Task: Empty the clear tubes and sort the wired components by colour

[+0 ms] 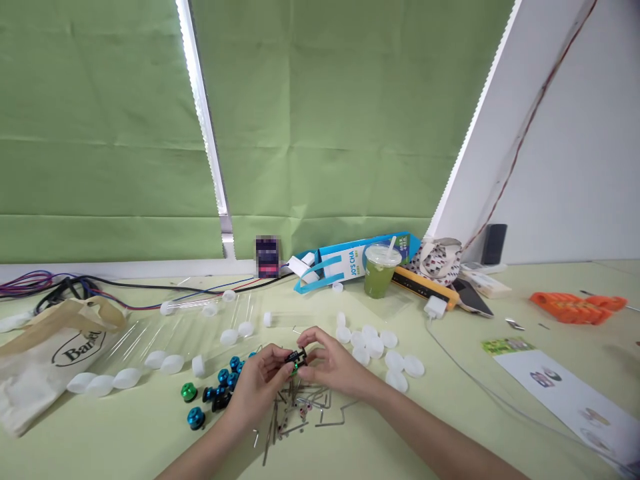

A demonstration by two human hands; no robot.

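My left hand point(260, 381) and my right hand point(334, 363) meet over the middle of the table. Between the fingertips of both is a small black and green part point(297, 360), mostly covered by my fingers. Left of my left hand lie several shiny blue spool-shaped parts point(234, 365), partly hidden by it, and a green one point(189, 391). Under my hands are scattered bent metal rods point(330, 423), straight rods point(270, 433) and tiny beads or screws point(303, 409). White round caps point(373, 347) lie to the right of my right hand.
Clear tubes with white caps point(173, 363) and a cloth bag point(55, 360) lie at left. A cup of green drink point(380, 270) stands at the back beside a blue bag point(345, 260). A white cable point(480, 383), printed sheet point(565, 400) and orange object point(575, 307) are at right.
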